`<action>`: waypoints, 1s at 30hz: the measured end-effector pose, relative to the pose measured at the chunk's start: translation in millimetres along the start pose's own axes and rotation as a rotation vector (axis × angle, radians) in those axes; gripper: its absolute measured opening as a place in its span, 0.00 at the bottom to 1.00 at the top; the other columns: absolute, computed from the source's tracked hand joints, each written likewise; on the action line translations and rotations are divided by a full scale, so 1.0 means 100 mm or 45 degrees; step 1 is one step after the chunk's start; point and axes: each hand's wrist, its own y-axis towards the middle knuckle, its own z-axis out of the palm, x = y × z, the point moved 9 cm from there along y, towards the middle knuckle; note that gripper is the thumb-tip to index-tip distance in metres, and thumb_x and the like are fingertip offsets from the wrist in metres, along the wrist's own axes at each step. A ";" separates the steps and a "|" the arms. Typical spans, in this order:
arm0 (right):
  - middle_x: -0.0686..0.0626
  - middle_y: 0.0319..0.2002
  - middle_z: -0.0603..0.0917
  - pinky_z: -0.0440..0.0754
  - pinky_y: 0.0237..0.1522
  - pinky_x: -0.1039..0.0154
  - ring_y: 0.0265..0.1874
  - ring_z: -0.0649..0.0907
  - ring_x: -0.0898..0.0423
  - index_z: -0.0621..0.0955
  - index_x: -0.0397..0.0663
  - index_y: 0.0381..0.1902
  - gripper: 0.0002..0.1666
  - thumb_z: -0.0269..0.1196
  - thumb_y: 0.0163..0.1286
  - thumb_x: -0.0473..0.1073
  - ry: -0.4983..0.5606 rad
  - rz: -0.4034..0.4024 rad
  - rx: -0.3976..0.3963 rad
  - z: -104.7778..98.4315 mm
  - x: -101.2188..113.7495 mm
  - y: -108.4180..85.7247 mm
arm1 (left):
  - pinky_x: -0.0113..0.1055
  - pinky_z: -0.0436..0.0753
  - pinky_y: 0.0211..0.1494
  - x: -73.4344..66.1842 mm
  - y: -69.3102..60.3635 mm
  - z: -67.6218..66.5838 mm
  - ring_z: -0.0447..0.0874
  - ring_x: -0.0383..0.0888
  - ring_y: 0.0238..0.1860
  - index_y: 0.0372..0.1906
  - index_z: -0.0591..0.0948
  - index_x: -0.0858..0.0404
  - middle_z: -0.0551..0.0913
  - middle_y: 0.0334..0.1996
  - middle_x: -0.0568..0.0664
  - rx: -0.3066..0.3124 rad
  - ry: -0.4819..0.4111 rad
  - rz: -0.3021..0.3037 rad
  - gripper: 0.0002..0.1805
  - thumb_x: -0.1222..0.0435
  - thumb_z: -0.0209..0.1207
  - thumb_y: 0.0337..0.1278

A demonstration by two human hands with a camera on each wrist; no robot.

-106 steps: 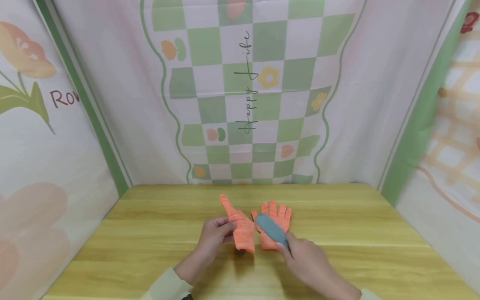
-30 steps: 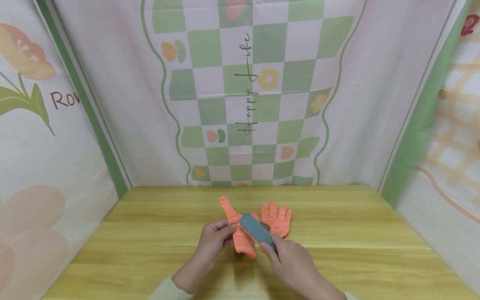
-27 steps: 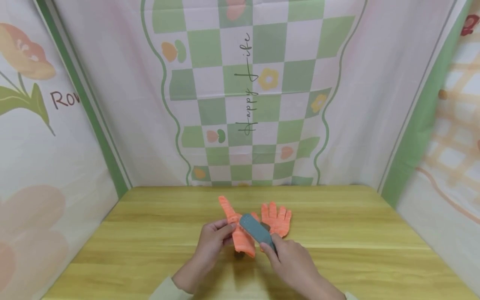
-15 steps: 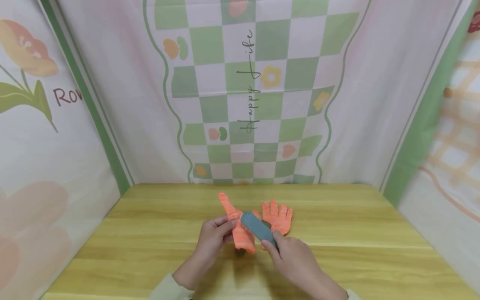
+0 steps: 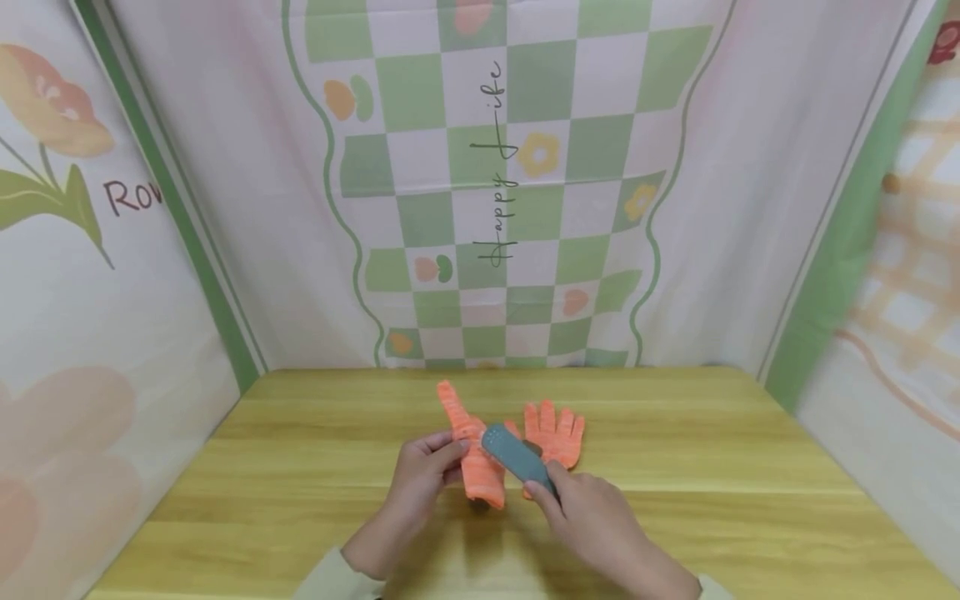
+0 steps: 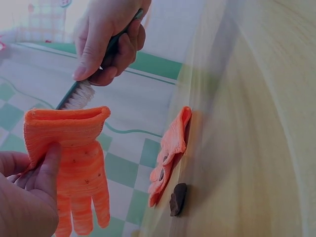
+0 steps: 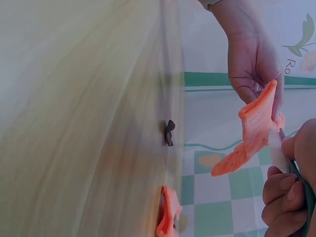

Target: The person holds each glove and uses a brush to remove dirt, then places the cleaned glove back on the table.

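Note:
In the head view my left hand [image 5: 423, 475] pinches an orange knitted glove [image 5: 483, 479] near its cuff, raised off the table. The left wrist view shows that glove hanging fingers down, small dark specks on its fabric. My right hand [image 5: 592, 512] grips a teal scrubbing brush [image 5: 513, 452] by its handle. White bristles [image 7: 277, 148] face the raised glove and appear to touch it in the right wrist view. A second orange glove [image 5: 561, 437] lies flat on the table, fingers pointing away, with dark brown lumps on it; my right hand and the brush partly cover it.
A dark brown lump [image 6: 177, 200] sits on the wooden table [image 5: 337, 425] beneath the raised glove. Behind the table hangs a green and white checked curtain [image 5: 536, 208], with printed cloths at both sides.
Since the oldest frame the brush has moved left, from over the lying glove to the raised one, uncovering a brown lump. Over the last second the raised glove has shifted slightly upward.

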 end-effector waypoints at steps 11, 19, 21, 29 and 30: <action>0.57 0.14 0.66 0.63 0.12 0.67 0.11 0.65 0.61 0.74 0.50 0.28 0.18 0.58 0.73 0.55 -0.106 0.089 0.010 0.01 -0.12 -0.03 | 0.35 0.86 0.40 -0.02 0.03 -0.05 0.87 0.43 0.33 0.50 0.77 0.84 0.86 0.34 0.58 -0.045 -0.041 0.022 0.16 0.75 0.59 0.60; 0.56 0.16 0.70 0.65 0.13 0.67 0.13 0.67 0.61 0.78 0.45 0.34 0.17 0.57 0.74 0.54 -0.073 0.136 -0.049 -0.06 -0.19 -0.04 | 0.36 0.86 0.40 -0.03 0.04 -0.05 0.87 0.43 0.33 0.50 0.77 0.84 0.86 0.34 0.58 -0.042 -0.041 0.030 0.16 0.76 0.58 0.60; 0.57 0.15 0.68 0.65 0.13 0.67 0.12 0.67 0.62 0.76 0.48 0.31 0.18 0.55 0.75 0.54 -0.039 0.128 -0.059 -0.07 -0.17 -0.03 | 0.35 0.86 0.40 -0.03 0.04 -0.04 0.87 0.43 0.33 0.51 0.76 0.84 0.86 0.34 0.58 -0.035 -0.037 0.030 0.17 0.76 0.58 0.60; 0.59 0.13 0.63 0.61 0.12 0.70 0.09 0.62 0.65 0.70 0.54 0.26 0.17 0.57 0.75 0.51 0.091 -0.010 -0.101 -0.07 0.04 0.00 | 0.35 0.86 0.41 0.00 0.03 0.03 0.87 0.42 0.33 0.51 0.76 0.84 0.86 0.34 0.57 0.012 -0.036 0.018 0.17 0.75 0.59 0.60; 0.59 0.13 0.63 0.62 0.12 0.70 0.09 0.62 0.65 0.70 0.53 0.26 0.17 0.56 0.75 0.51 0.095 -0.023 -0.101 -0.06 0.06 0.00 | 0.35 0.86 0.41 0.01 0.03 0.03 0.87 0.42 0.33 0.50 0.77 0.84 0.86 0.34 0.57 0.014 -0.041 0.015 0.17 0.75 0.59 0.60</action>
